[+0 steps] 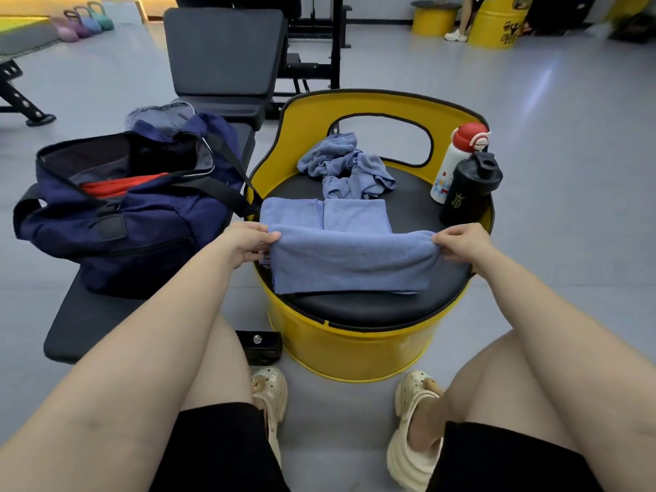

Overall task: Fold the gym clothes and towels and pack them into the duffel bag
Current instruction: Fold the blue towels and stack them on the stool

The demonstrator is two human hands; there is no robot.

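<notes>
Left hand (248, 243) and right hand (458, 243) seemingly pinch towel (351, 264) ends.

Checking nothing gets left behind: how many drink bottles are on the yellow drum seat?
2, both at the seat's right edge: a white metal bottle with a red cap and, nearer the person, a black plastic shaker bottle. None looks hidden.

place: gym | evidence: weight bench (227, 51); kettlebells (85, 21); rack frame (319, 37); rubber floor (550, 118)
</notes>
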